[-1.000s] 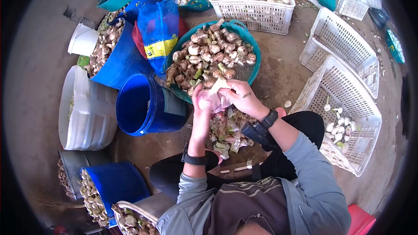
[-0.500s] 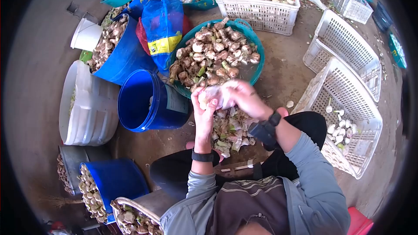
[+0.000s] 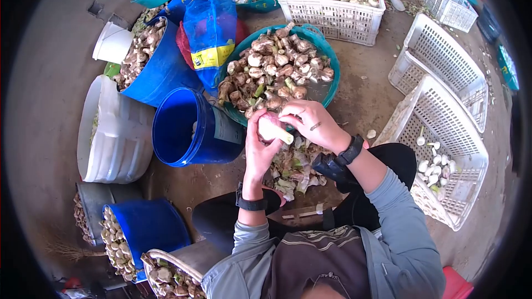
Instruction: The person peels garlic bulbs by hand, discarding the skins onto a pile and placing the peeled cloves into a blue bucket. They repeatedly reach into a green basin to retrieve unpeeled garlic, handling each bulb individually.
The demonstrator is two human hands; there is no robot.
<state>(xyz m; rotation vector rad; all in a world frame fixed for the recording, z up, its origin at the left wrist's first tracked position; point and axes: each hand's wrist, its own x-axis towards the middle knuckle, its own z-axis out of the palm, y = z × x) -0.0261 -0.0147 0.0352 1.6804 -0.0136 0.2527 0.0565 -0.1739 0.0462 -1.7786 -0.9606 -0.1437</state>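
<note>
My left hand is wrapped round a garlic bulb, pale with a pinkish upper side and its cut stem pointing down to the right. Close against the bulb's upper right, my right hand has its thumb and fingers pinched at the garlic skin; the fingertips partly hide what they grip. Just beyond both hands stands a green tub heaped with brown, unpeeled garlic bulbs. Below my hands, a pile of peeled-off skins lies on the floor between my legs.
To the left stand an open blue bucket and a white plastic drum. On the right, a white crate holds several clean garlic bulbs, with another white crate behind. A full crate of garlic sits beyond the tub.
My right hand, blurred over the bulb before, is now steadier at its upper right side. The garlic bulb in my left hand now shows its pale side and stem.
</note>
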